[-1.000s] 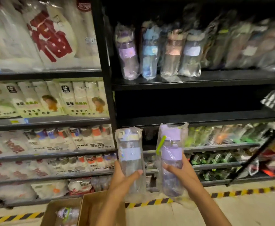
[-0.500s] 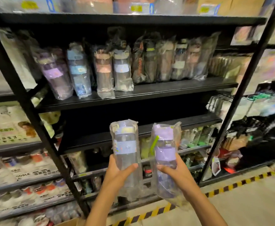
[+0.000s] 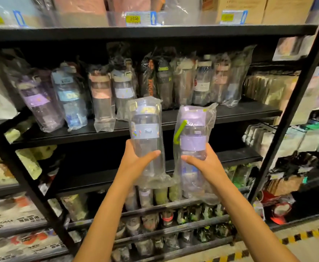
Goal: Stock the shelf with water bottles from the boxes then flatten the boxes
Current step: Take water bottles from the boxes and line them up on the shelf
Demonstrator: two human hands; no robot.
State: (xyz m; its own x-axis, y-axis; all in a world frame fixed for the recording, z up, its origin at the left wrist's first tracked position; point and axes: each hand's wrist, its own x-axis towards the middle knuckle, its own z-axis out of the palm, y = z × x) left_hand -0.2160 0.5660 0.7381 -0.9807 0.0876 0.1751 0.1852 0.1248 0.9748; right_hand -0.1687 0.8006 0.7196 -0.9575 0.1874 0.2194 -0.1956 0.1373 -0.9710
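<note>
My left hand [image 3: 136, 161] grips a clear water bottle with a grey-blue band [image 3: 145, 133], wrapped in a plastic bag. My right hand [image 3: 202, 163] grips a second bagged bottle with a purple lid, purple band and green strap [image 3: 192, 137]. Both bottles stand upright, side by side, raised in front of the black shelf [image 3: 249, 110]. On that shelf stands a row of bagged bottles [image 3: 102, 95] in purple, blue, pink and dark colours. The boxes are out of view.
A bare black shelf board [image 3: 90, 178] lies just below my hands. Lower wire racks [image 3: 173, 220] hold small bottles. A black upright post [image 3: 294, 103] slants at the right. Packaged goods [image 3: 13, 220] fill the left racks. Yellow-black floor tape [image 3: 296, 237] runs at the bottom right.
The view has swung up and to the right along the shelving. Both hands have lifted their bottles higher, up to the level of the stocked bottle shelf. The open boxes have left the view.
</note>
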